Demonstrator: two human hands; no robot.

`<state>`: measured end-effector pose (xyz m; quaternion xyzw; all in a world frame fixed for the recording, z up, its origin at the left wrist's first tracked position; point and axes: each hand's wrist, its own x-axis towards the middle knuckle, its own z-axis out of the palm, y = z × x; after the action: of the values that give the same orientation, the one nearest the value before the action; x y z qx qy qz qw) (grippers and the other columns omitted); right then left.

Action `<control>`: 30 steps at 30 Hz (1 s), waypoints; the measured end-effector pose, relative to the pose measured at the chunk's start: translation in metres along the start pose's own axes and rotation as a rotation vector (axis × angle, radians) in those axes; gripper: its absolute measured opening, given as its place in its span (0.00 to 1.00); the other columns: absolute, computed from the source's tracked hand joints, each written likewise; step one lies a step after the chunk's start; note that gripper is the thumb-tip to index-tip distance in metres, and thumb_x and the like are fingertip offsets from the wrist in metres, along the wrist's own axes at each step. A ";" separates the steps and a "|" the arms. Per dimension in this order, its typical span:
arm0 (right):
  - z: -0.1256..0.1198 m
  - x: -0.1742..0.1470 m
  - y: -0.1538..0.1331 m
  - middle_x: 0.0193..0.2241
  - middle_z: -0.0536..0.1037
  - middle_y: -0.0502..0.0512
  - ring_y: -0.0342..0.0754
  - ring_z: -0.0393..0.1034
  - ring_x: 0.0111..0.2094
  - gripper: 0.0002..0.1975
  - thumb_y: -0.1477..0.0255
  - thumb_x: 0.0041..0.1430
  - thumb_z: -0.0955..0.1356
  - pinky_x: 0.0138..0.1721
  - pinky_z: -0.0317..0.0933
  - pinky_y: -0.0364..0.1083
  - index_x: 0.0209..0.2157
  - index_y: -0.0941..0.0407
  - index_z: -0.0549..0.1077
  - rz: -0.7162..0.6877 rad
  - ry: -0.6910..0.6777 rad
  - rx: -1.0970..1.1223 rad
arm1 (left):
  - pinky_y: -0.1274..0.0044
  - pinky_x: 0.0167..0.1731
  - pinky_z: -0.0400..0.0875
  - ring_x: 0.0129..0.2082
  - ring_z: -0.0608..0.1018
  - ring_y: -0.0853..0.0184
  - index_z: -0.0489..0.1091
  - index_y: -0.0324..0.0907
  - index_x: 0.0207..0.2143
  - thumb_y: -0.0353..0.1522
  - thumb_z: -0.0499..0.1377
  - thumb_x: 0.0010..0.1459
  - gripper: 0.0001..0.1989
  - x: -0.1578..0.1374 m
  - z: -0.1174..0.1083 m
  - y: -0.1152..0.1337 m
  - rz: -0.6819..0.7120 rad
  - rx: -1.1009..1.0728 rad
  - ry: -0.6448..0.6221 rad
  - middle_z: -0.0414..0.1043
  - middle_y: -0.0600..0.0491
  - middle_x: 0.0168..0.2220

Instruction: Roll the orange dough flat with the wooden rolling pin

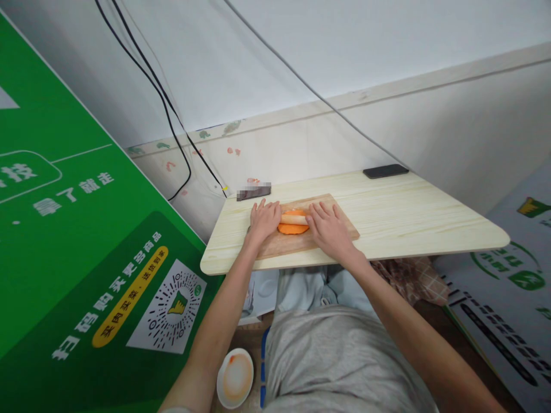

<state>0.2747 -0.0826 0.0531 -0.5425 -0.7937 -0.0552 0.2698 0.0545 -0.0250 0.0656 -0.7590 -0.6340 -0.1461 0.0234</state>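
A light wooden rolling pin (pixel 293 219) lies across a flattened piece of orange dough (pixel 293 229) on a wooden board (pixel 275 248). Over the pin's left end rests my left hand (pixel 264 221), fingers stretched forward and lying flat. My right hand (pixel 328 226) lies over the other end in the same way, its fingers spread. Both palms hide the ends of the pin. Only its middle shows, with dough in front of it and a thin strip behind.
The board sits on a pale wood-grain table (pixel 413 212) against the wall. A black phone (pixel 385 171) lies at the back right, and a blurred dark object (pixel 253 192) behind the board. Below, left of my lap, is a white bowl (pixel 235 378). A green printed panel (pixel 86 229) stands at left.
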 end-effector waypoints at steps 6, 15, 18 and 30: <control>-0.007 0.034 0.013 0.63 0.77 0.69 0.63 0.63 0.69 0.30 0.65 0.81 0.50 0.71 0.50 0.68 0.58 0.61 0.78 0.021 -0.148 -0.095 | 0.51 0.72 0.59 0.75 0.65 0.49 0.75 0.46 0.64 0.35 0.41 0.77 0.27 0.005 -0.002 0.003 -0.009 0.033 -0.017 0.75 0.47 0.67; -0.006 0.073 0.023 0.56 0.80 0.70 0.63 0.71 0.60 0.26 0.68 0.80 0.53 0.64 0.59 0.65 0.53 0.60 0.79 0.111 -0.296 -0.122 | 0.55 0.67 0.65 0.68 0.71 0.53 0.77 0.47 0.55 0.34 0.43 0.77 0.22 0.015 -0.006 0.002 0.044 0.132 -0.056 0.79 0.46 0.62; -0.002 0.079 0.026 0.56 0.80 0.72 0.64 0.71 0.60 0.26 0.69 0.79 0.53 0.63 0.59 0.66 0.54 0.61 0.79 0.121 -0.312 -0.119 | 0.56 0.64 0.67 0.65 0.73 0.53 0.76 0.47 0.54 0.34 0.43 0.78 0.22 0.016 -0.007 0.002 0.038 0.132 -0.055 0.79 0.44 0.61; 0.006 0.091 0.032 0.57 0.79 0.74 0.65 0.72 0.58 0.25 0.70 0.78 0.54 0.61 0.61 0.65 0.54 0.62 0.79 0.169 -0.339 -0.106 | 0.56 0.62 0.68 0.63 0.74 0.51 0.77 0.45 0.54 0.34 0.44 0.76 0.21 0.021 -0.010 0.006 -0.046 0.103 -0.037 0.79 0.42 0.60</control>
<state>0.2763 0.0087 0.0857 -0.6221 -0.7754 0.0183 0.1069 0.0619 -0.0083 0.0818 -0.7445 -0.6584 -0.1000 0.0473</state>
